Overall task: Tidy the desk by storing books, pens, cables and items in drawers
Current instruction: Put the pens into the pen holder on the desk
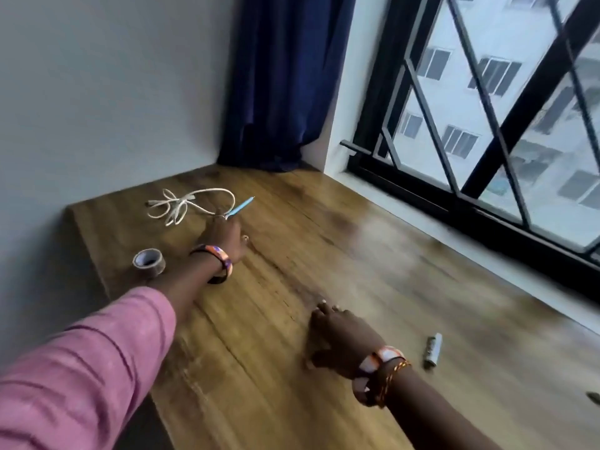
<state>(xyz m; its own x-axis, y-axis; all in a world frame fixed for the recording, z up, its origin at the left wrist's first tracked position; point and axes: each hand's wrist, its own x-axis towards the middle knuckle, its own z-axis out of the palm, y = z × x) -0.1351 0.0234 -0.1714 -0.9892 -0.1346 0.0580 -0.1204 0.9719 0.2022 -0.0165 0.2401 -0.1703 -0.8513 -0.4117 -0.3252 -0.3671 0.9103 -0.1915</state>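
Room: pale wall along the far-left side, dark blue curtain [285, 82] in the corner, barred window [487, 108] on the right facing an apartment block.
Desk [324, 254]: wood-grain top — its right edge runs under the window sill.
Left hand [224, 235]: reaches toward the far left corner, fingers pinching a light blue pen [242, 206] raised off the wood.
Right hand [337, 336]: rests on the desk near the middle, fingers loose, holding nothing.
Cable [185, 206]: white, loosely coiled, just beside the pen.
Tape roll [148, 262]: brown, by the left edge.
Small tube [434, 349]: grey-white — lying right of the right hand; any writing is too blurred to read.
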